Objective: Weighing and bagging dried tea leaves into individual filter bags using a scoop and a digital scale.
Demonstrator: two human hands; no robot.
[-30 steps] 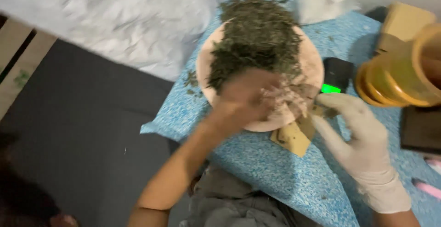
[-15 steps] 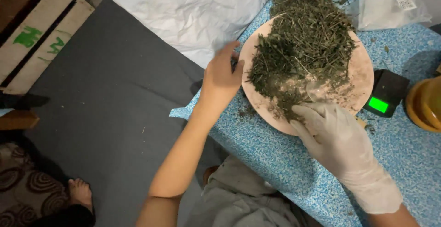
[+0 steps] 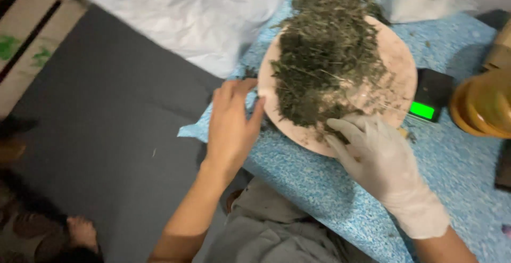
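Left hand (image 3: 230, 125): bare, grip open — fingers spread at plate (image 3: 400, 60) rim.
Right hand (image 3: 379, 159): gloved, fingertips in dried herbs (image 3: 324, 55) — grip unclear.

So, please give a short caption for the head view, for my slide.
Bare left hand steadies pink plate of dried green herbs; gloved right hand touches them.

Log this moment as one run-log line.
left hand: bare, at plate rim | right hand: gloved, fingers in dried herb pile | scale behind plate, display green | blue speckled mat
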